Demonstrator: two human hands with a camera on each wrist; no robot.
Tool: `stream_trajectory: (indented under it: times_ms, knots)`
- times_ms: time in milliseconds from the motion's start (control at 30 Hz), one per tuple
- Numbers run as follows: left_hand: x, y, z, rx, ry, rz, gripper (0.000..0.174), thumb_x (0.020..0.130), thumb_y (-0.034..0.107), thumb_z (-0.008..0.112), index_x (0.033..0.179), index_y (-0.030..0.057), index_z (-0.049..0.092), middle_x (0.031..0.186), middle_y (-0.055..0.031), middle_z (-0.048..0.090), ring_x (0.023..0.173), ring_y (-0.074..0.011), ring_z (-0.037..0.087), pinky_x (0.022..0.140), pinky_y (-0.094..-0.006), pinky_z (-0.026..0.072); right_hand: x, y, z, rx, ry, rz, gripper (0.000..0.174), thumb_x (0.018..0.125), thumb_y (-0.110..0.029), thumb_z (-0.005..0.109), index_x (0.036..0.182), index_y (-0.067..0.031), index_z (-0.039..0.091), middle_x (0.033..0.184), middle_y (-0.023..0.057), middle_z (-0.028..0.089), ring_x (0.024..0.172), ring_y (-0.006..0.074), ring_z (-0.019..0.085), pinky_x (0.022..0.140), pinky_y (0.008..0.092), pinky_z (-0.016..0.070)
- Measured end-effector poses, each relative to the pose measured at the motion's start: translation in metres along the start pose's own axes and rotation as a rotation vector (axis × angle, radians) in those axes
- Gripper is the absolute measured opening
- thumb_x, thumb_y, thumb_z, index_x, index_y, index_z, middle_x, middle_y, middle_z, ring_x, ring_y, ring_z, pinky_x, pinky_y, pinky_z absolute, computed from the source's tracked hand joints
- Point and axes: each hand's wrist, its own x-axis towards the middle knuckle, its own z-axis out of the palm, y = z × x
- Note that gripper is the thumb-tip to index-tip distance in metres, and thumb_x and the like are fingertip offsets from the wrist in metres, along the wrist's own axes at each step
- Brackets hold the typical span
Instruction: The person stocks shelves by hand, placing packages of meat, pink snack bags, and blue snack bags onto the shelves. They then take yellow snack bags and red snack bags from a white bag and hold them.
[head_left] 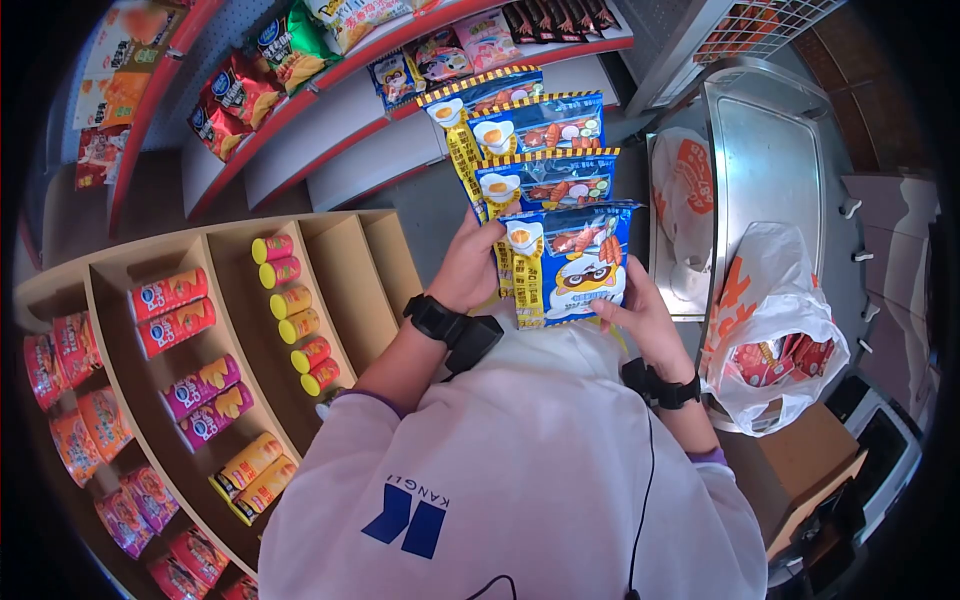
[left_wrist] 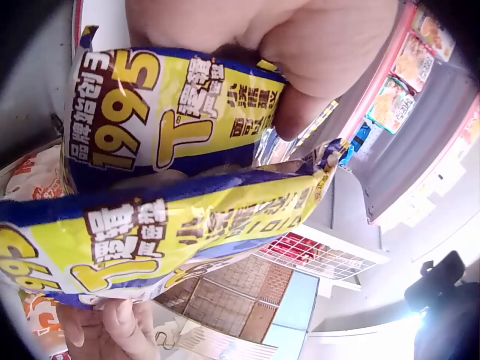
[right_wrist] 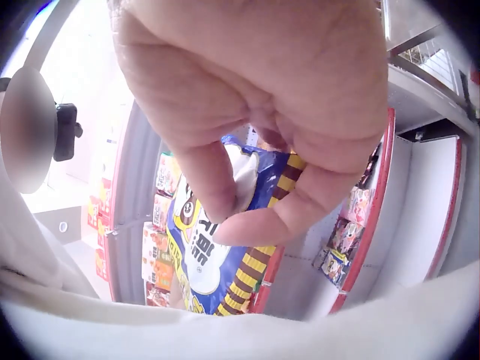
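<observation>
Several blue-and-yellow snack packets with a cartoon face are fanned upright in front of the person's chest in the head view. The left hand (head_left: 468,262) grips the rear packets (head_left: 548,185) by their left side, its thumb over the front of them. Lowest and nearest the body is the front packet (head_left: 590,275), its right edge pinched by the right hand (head_left: 652,318). In the left wrist view, yellow side panels of two packets (left_wrist: 202,120) show below the left hand (left_wrist: 277,45). Thumb and finger of the right hand (right_wrist: 255,97) pinch a packet (right_wrist: 199,247) in the right wrist view.
Red-edged shelves (head_left: 420,140) with snack bags stand ahead. At the left, a divided cardboard display (head_left: 375,240) holds snack tubes and packets. A metal cart (head_left: 765,150) on the right carries a white plastic bag (head_left: 775,290) containing red packets, above a cardboard box (head_left: 815,455).
</observation>
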Motion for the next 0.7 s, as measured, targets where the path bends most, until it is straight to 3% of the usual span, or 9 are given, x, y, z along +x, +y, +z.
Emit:
stream_trajectory:
  times_ms: [133,200,233,300,333,400,533,633,700]
  knots:
    - [-0.001,-0.001,-0.001,-0.003,0.008,-0.001,0.045,0.086,-0.002,0.038,0.13,0.0072,0.03,0.125,-0.0079,0.046,0.114,-0.0203,0.048,0.096,-0.0376,0.0401,-0.001,0.001,0.001,-0.006,-0.005,-0.019,0.052,0.08,-0.008,0.065,0.124,-0.0034,0.038,0.106,0.0059,0.055,0.083,0.0105,0.056,0.057,0.0213,0.0463]
    - [-0.003,-0.002,0.001,0.01,0.032,0.012,0.039,0.091,0.005,0.043,0.129,0.0071,0.035,0.123,-0.0071,0.05,0.11,-0.0207,0.053,0.093,-0.037,0.044,-0.003,-0.002,0.002,0.006,-0.03,0.004,0.053,0.083,-0.014,0.064,0.127,-0.0031,0.035,0.108,0.0054,0.053,0.093,0.0109,0.053,0.068,0.0225,0.0465]
    - [-0.003,-0.003,0.002,0.01,0.031,0.013,0.039,0.091,0.005,0.043,0.129,0.0071,0.035,0.123,-0.0071,0.05,0.11,-0.0207,0.053,0.093,-0.037,0.044,-0.002,0.0,0.002,0.005,-0.03,0.003,0.053,0.083,-0.014,0.064,0.127,-0.0031,0.035,0.108,0.0054,0.053,0.093,0.0109,0.053,0.068,0.0225,0.0465]
    - [-0.004,-0.004,0.007,0.01,0.023,-0.001,0.039,0.09,0.003,0.044,0.128,0.0082,0.035,0.122,-0.0071,0.05,0.111,-0.0212,0.052,0.093,-0.0377,0.0439,0.002,0.008,0.004,0.016,0.02,-0.108,0.058,0.085,-0.02,0.062,0.13,-0.0025,0.031,0.116,0.0073,0.051,0.103,0.0143,0.05,0.087,0.0268,0.0422]
    - [-0.003,-0.005,0.01,0.011,0.019,0.0,0.039,0.09,0.003,0.044,0.128,0.0082,0.035,0.122,-0.0071,0.05,0.111,-0.0212,0.052,0.093,-0.0377,0.0439,0.003,0.011,0.003,0.016,0.022,-0.112,0.058,0.085,-0.02,0.062,0.13,-0.0025,0.031,0.116,0.0073,0.051,0.103,0.0143,0.05,0.087,0.0268,0.0422]
    - [-0.003,-0.006,0.017,-0.016,-0.029,-0.007,0.043,0.09,0.005,0.049,0.13,0.0101,0.031,0.122,-0.005,0.048,0.111,-0.0174,0.05,0.091,-0.0337,0.0442,0.006,0.015,0.002,-0.008,0.104,-0.114,0.062,0.086,-0.023,0.061,0.133,-0.0018,0.027,0.123,0.0083,0.046,0.114,0.0163,0.044,0.099,0.0303,0.0327]
    - [-0.009,-0.005,0.033,0.005,-0.081,0.025,0.048,0.09,0.005,0.05,0.132,0.0101,0.029,0.126,-0.0047,0.046,0.112,-0.0168,0.048,0.094,-0.0333,0.0408,0.011,0.017,-0.001,0.158,0.137,-0.156,0.064,0.085,-0.022,0.062,0.134,-0.003,0.026,0.126,0.0075,0.044,0.116,0.0162,0.043,0.099,0.0307,0.0329]
    - [-0.013,-0.008,0.039,0.088,-0.12,0.055,0.051,0.089,0.002,0.05,0.133,0.0105,0.026,0.128,-0.0043,0.044,0.115,-0.0152,0.045,0.096,-0.0322,0.0376,0.011,0.007,-0.008,0.308,0.071,-0.071,0.067,0.082,-0.018,0.064,0.135,-0.0043,0.026,0.127,0.0067,0.045,0.117,0.016,0.042,0.099,0.0301,0.032]
    - [-0.016,-0.007,0.045,0.149,-0.137,0.079,0.054,0.088,-0.001,0.051,0.133,0.0109,0.024,0.13,-0.0033,0.041,0.118,-0.0136,0.042,0.098,-0.0312,0.0351,0.015,-0.003,-0.013,0.271,0.039,-0.194,0.072,0.077,-0.013,0.069,0.135,-0.0053,0.026,0.126,0.0063,0.045,0.116,0.0157,0.043,0.099,0.0291,0.0312]
